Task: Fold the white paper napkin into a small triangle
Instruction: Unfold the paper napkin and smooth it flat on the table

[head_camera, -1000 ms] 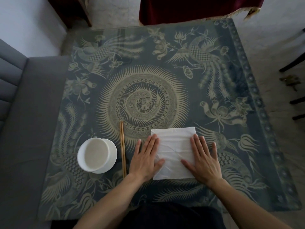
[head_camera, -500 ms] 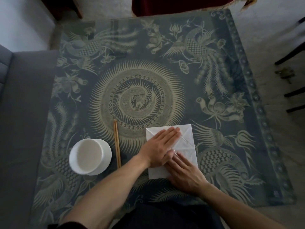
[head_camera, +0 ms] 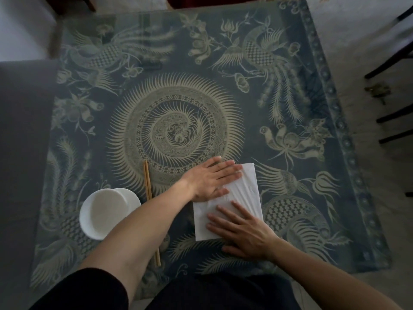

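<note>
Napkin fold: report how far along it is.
Done: the white paper napkin lies flat on the patterned tablecloth, one diagonal crease showing. In hand: the left hand and right hand press flat on it. Left: no triangle yet; its outline looks rectangular.

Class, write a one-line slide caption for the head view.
Left hand and right hand press flat on the white paper napkin.

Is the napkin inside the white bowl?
No, the napkin lies flat on the table, right of the bowl, under both hands.
</note>
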